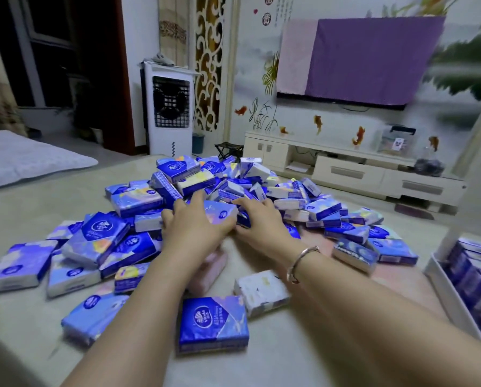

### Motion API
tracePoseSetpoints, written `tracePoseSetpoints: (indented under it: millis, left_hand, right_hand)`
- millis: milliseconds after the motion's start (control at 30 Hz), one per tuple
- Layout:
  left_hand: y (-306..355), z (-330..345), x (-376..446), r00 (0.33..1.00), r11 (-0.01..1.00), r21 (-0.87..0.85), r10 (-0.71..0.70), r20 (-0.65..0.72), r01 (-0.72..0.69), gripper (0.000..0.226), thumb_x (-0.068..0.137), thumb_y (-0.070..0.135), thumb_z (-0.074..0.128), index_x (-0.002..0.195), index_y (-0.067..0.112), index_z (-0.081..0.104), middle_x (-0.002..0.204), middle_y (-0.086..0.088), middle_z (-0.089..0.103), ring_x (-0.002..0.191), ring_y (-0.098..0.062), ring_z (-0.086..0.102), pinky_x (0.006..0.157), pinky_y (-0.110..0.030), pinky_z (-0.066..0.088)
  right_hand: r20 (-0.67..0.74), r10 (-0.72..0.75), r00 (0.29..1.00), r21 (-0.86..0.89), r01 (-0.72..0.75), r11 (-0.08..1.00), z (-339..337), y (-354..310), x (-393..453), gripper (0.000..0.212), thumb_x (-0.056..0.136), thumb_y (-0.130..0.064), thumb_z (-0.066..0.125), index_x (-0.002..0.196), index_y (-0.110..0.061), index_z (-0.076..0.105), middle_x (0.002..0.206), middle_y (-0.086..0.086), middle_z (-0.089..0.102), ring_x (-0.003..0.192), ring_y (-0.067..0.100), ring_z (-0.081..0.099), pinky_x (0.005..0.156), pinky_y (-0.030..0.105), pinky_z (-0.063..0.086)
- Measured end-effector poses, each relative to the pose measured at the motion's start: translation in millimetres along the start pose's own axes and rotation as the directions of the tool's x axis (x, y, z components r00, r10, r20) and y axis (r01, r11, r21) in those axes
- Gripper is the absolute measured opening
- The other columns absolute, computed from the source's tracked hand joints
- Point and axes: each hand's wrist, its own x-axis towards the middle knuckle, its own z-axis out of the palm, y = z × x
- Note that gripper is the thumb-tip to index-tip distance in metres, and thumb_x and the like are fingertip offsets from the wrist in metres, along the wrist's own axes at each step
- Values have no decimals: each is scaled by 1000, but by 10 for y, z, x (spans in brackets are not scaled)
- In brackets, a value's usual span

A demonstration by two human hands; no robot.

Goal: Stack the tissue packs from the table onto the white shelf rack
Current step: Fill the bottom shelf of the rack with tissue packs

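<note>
Both my hands reach into the near side of the heap. My left hand (193,219) lies over a pale blue tissue pack (219,212), fingers curled round its far edge; my right hand (257,216), a thin metal bangle (300,261) on its wrist, rests fingers-down on the packs just right of it, and I cannot tell whether it grips one. The tissue packs (205,185) are soft, glossy plastic bricks, blue and white, too many and too blurred to count, piled on the beige table (289,358). Two loose packs lie nearest me. At the right edge the white shelf rack (443,286) holds a row of packs on edge. Far right stands a cream TV cabinet (345,169).
</note>
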Motion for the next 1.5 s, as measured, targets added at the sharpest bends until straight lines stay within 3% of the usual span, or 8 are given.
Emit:
tracePoseSetpoints:
  millis: [200, 367, 500, 667, 967, 1233, 1400, 1500]
  left_hand:
    - [102, -62, 101, 998, 897, -437, -62, 28, 68, 39, 94, 40, 37, 125, 19, 48, 131, -16, 47, 118, -37, 46, 97, -38, 38]
    - [257, -78, 17, 947, 504, -806, -90, 308, 310, 70, 84, 75, 31, 102, 16, 64, 86, -14, 67, 80, -27, 63, 71, -30, 48]
    - [373, -86, -163, 916, 508, -782, -37, 400, 362, 98, 68, 83, 50, 127, 6, 42, 64, -11, 63, 62, -22, 59, 57, -24, 42]
    - [360, -100, -215, 941, 604, -760, 49, 335, 239, 70, 74, 55, 69, 129, 23, 39, 107, -9, 69, 95, -23, 68, 65, -28, 51]
    - [253, -87, -170, 918, 455, -827, 50, 394, 330, 65, 74, 49, 74, 126, 22, 47, 102, -14, 69, 81, -30, 73, 76, -49, 59]
    - [266, -80, -210, 900, 267, -871, 26, 435, 413, 56, 80, 45, 71, 123, 17, 49, 101, -21, 64, 86, -43, 70, 78, -47, 58]
    - [340, -54, -401, 897, 217, -882, 50, 439, 419, 38, 79, 50, 69, 98, 17, 61, 89, -14, 70, 92, -39, 69, 76, -44, 58]
    - [379, -94, -564, 876, 198, -872, 94, 472, 448, 43, 78, 58, 63, 94, 18, 65, 81, -11, 75, 97, -38, 68, 74, -41, 58]
  right_hand:
    - [-198, 122, 973, 315, -55, 947, -75, -123, -31, 9, 86, -21, 57, 84, -13, 60, 76, 2, 62, 78, 22, 51, 69, 36, 40]
    - [-178, 153, 972, 716, 21, 698, -370, -230, -264, 11, 85, -15, 61, 92, -18, 68, 84, -7, 70, 74, 7, 60, 72, 32, 51]
    - [-154, 45, 987, 734, 84, 674, -513, -294, -472, 15, 86, -8, 63, 96, -16, 71, 84, -16, 67, 78, -1, 57, 70, 9, 40]
    - [-39, -3, 999, 835, 34, 550, -666, -279, -528, 43, 75, 1, 45, 112, -5, 66, 103, -3, 69, 97, -3, 62, 83, 12, 47]
    - [2, 289, 957, 93, -288, 953, -637, 415, 49, 61, 87, -26, 52, 145, -22, 32, 145, 4, 40, 140, 27, 20, 113, 40, 25]
    - [-159, 79, 984, -92, -95, 991, -558, 501, -29, 37, 83, -22, 63, 120, -19, 59, 106, 6, 50, 111, 26, 43, 91, 34, 35]
    - [-280, 121, 952, 220, -59, 974, -886, 112, -333, 13, 92, -28, 57, 90, -16, 60, 85, -2, 54, 83, 12, 56, 63, 24, 39]
    - [-163, 390, 906, 722, -159, 673, -1153, -152, -595, 17, 94, -19, 52, 87, -5, 57, 79, 4, 61, 63, 9, 59, 46, 11, 40]
